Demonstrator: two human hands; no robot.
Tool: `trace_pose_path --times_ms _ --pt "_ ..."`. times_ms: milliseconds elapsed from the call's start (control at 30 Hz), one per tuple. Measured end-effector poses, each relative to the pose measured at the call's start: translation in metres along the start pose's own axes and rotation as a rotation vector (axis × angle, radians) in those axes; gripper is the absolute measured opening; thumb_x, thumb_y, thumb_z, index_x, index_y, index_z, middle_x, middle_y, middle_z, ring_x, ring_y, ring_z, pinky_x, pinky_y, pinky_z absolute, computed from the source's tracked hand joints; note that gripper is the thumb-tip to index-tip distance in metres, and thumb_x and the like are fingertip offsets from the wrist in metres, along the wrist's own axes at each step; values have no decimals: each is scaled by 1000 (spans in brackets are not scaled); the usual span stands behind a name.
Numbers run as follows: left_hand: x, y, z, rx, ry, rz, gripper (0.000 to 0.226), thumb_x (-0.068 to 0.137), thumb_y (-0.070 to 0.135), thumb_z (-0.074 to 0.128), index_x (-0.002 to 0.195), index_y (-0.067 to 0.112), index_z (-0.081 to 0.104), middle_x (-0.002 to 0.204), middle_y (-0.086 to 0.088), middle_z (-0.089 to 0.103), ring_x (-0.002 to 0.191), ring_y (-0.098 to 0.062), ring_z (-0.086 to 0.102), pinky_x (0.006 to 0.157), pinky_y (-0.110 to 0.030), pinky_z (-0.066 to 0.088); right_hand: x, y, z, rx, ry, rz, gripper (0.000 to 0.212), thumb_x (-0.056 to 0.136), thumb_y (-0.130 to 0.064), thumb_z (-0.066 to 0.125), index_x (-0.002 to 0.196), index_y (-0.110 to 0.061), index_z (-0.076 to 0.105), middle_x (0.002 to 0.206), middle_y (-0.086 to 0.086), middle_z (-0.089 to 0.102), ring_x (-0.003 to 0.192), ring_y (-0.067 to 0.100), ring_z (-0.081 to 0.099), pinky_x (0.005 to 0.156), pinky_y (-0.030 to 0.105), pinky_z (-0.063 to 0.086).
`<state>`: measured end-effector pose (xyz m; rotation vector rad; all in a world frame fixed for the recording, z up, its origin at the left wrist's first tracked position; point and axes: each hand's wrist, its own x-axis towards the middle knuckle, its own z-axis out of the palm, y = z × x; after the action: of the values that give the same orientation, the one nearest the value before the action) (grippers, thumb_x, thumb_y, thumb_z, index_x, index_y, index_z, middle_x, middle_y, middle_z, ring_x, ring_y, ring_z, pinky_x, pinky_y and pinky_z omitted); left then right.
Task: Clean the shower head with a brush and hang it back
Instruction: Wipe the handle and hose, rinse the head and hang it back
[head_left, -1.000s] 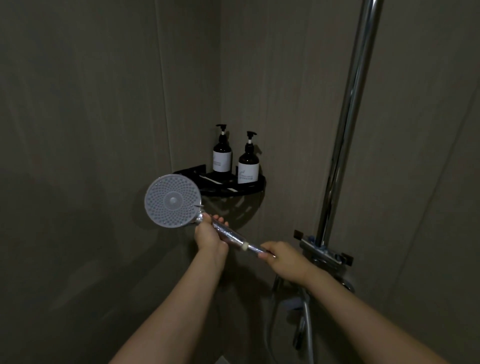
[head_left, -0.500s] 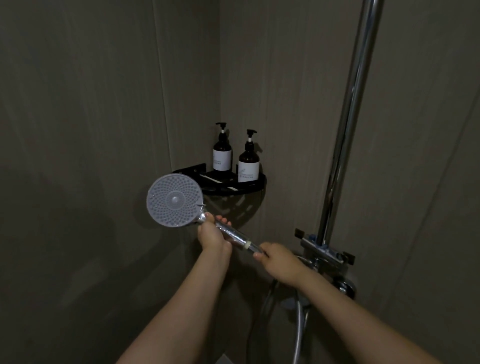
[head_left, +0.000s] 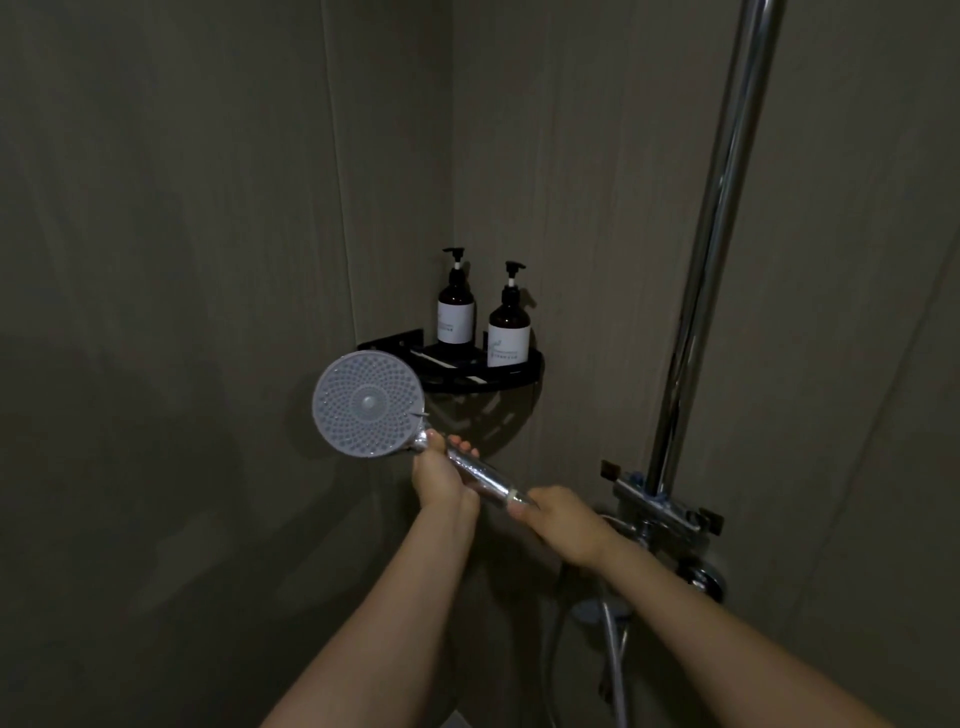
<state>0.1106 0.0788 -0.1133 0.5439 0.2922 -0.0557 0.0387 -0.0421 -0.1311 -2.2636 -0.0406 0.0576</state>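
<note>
The shower head (head_left: 368, 403) is off its mount and held out in the corner of the stall, its nozzle face turned toward the person, just in front of the black corner shelf (head_left: 498, 371) with its two pump bottles (head_left: 456, 306). The left hand (head_left: 441, 478) has its fingers wrapped round the chrome handle just below the head; the right hand (head_left: 563, 519) grips the handle's lower end, where the hose (head_left: 615, 670) drops away. No brush is in sight, so I'd judge the scrubbing either hasn't started or is over. To scrub well, keep the left grip close under the head to steady it and free the right hand for the brush. The bracket (head_left: 660, 501) on the rail (head_left: 711, 249) waits nearby to the right.
</note>
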Motion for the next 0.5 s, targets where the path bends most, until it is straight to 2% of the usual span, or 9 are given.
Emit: trace_pose_path --times_ms 67,100,133,200,267,333,400,433,500 --pt "-2 0 -1 -4 -9 -4 23 97 21 43 75 15 48 68 0 46 61 -12 45 61 -24 41 -1 0 -1 362 -147 155 36 95 -44 42 66 -22 45 46 -10 40 36 6 33 38 16 27" --pt "-2 0 -1 -14 -15 -4 25 98 21 42 74 15 47 68 0 46 61 -12 45 61 -24 41 0 1 -1 416 -150 167 33 95 -43 45 68 -22 44 46 -9 39 35 5 31 36 15 25" --pt "-2 2 0 -23 -19 -4 26 98 21 41 73 15 47 68 0 45 61 -12 45 61 -24 41 1 1 -1 357 -99 127 28 93 -40 51 72 -23 42 52 -8 42 39 5 35 37 16 27" --pt "-1 4 3 -38 -15 -1 27 98 22 42 72 15 47 67 0 46 60 -12 45 61 -24 42 2 2 -1 20 75 -9 25 86 -32 63 78 -27 39 70 -8 50 57 5 46 49 19 35" --pt "0 5 5 -48 -14 -2 28 98 23 41 71 16 46 66 1 45 59 -12 44 60 -24 42 1 0 1 -255 205 -117 19 86 -30 62 88 -24 45 84 -5 57 73 9 54 60 22 41" --pt "1 6 6 -54 -17 3 29 98 23 40 71 15 46 66 1 44 58 -12 44 60 -24 41 0 -1 3 -352 268 -177 14 90 -32 56 92 -18 53 89 1 62 81 16 59 65 26 42" --pt "1 6 3 -30 -17 11 26 98 22 42 73 16 47 67 0 45 59 -12 45 60 -24 42 -2 -3 0 -207 189 -125 23 93 -34 51 74 -21 52 70 -3 57 64 13 55 55 23 39" --pt "0 5 1 -13 -18 12 24 97 22 43 75 16 48 67 0 46 60 -12 45 61 -24 42 -3 -5 0 -29 87 -34 32 94 -36 48 66 -22 49 59 -6 50 51 9 48 47 21 34" --pt "0 3 -3 7 -19 7 22 97 21 44 77 15 49 68 0 47 61 -12 45 61 -24 42 -5 -6 0 412 -113 183 40 95 -43 43 62 -21 45 45 -9 39 34 5 31 35 16 24"
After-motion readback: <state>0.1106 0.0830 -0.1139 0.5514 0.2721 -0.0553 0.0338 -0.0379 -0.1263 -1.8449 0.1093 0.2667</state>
